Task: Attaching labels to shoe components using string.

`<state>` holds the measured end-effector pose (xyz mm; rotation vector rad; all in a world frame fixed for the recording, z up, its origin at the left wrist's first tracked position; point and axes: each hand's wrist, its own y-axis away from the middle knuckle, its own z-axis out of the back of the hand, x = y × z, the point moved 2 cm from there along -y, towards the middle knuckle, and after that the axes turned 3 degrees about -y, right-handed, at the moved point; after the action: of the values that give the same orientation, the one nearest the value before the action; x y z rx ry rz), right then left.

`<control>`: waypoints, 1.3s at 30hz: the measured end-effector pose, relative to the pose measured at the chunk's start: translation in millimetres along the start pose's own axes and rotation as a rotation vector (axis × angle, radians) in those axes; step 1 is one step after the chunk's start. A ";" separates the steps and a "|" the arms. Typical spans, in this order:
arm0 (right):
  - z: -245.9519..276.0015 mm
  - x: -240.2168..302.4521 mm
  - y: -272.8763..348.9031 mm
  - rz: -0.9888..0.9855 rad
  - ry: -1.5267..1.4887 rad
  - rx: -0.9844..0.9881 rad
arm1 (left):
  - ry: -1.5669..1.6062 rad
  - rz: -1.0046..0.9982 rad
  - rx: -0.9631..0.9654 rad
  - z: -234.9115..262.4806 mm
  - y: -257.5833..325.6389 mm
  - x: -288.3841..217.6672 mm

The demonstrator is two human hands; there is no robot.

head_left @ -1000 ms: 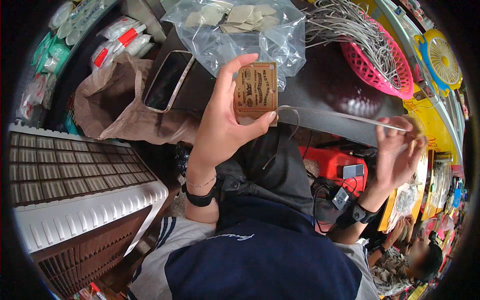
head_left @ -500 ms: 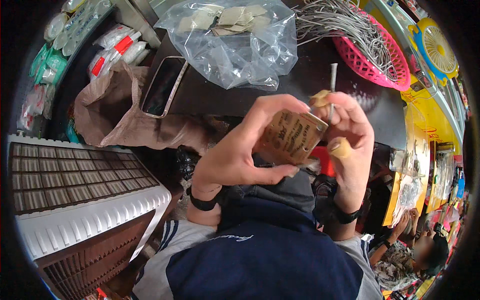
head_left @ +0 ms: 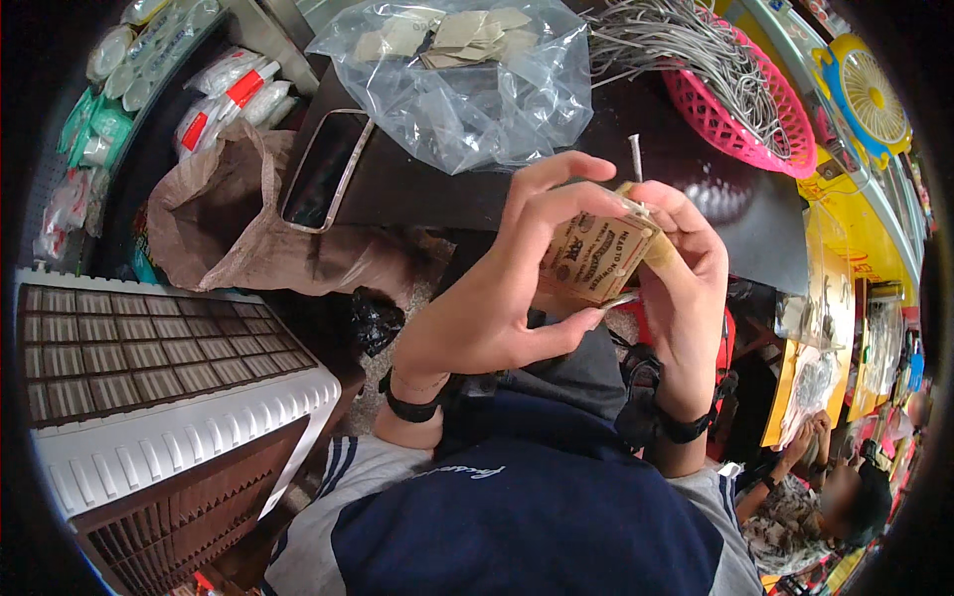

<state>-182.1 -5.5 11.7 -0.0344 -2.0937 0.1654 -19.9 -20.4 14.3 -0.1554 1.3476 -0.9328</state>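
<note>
A brown printed cardboard tag [head_left: 596, 260], possibly several stacked, is held up in front of my chest. My left hand [head_left: 497, 278] grips it by the edges, thumb below and fingers above. At the tag's right edge, my right hand [head_left: 691, 263] pinches a thin grey cord [head_left: 637, 159], whose stiff pale tip sticks up above the fingers. Whether the cord passes through a hole in the tag is hidden by the fingers. Tan coverings wrap my right thumb and a fingertip. Another light bit of cord shows at the tag's lower corner.
On the dark table lie a clear plastic bag [head_left: 467, 109] with similar tags, a phone [head_left: 326, 171], and a pink basket [head_left: 795, 119] heaped with grey cords. A brown bag [head_left: 214, 214] and white air cooler [head_left: 189, 417] stand left. Another person [head_left: 795, 517] works at right.
My right hand has closed in on the tag's right edge, and the cord tip has shifted left. My left fingers have lifted slightly, and the tag's print faces up more plainly.
</note>
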 end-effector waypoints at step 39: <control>-8.3 28.0 20.1 0.344 0.763 -0.117 | 0.324 0.165 -0.148 0.3 14.6 7.4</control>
<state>-189.9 17.9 37.2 -0.4592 -1.3181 0.1981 -13.1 -15.9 0.1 -0.0040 1.7031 -0.7388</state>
